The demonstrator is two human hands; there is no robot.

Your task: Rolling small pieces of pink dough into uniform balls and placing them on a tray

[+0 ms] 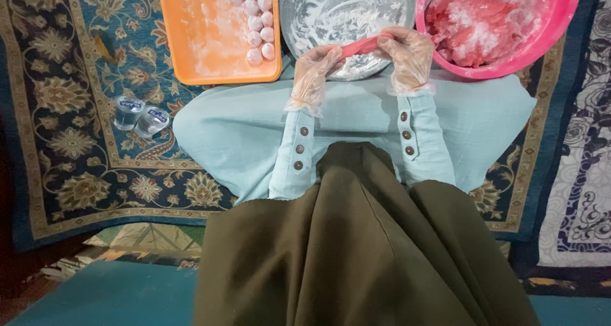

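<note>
Head view, looking straight down over my lap: the biggest thing that counts is the pink bowl (560, 27) at the upper right, holding a heap of pink dough dusted white, so I judge that most of the mix is left to shape. Next to it, in the middle, sits the round metal tray (299, 8), floured and bare of pieces. To its left lies the orange tray (191, 46), also floured, with a short row of small pale pink balls (259, 22) along its right edge; that is what is done so far, and most of that tray is unfilled.

Between my gloved hands, over the near rim of the metal tray, a strip of pink dough (359, 46) is stretched. My left hand (313, 71) has its fingers closed on one end, my right hand (410, 59) pinches the other; both hold it clear of the tray.

Smallest: two clear sealed water cups (140, 117) with blue-and-white round lids stand side by side on the patterned carpet (63, 110), well to my left, their foil tops unbroken as far as I can tell
</note>
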